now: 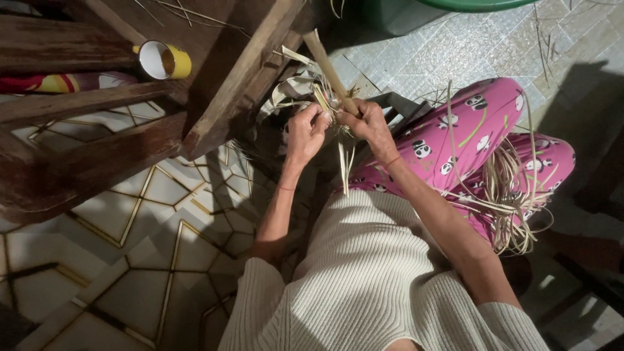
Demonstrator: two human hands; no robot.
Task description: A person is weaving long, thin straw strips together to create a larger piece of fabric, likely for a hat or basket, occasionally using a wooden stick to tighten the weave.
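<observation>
Your two hands meet at one wooden stick [328,68]: right hand [368,122] clamps it, left hand [307,130] fingers pinch pale straw strips [325,104]

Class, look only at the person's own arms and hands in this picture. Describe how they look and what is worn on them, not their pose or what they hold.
Both forearms are bare, slim and sinewy. The cream ribbed knit sleeves are pushed up to about the elbows. A thin red thread circles the left wrist, and another circles the right wrist. The left hand and right hand show no rings or gloves that I can make out.
</observation>
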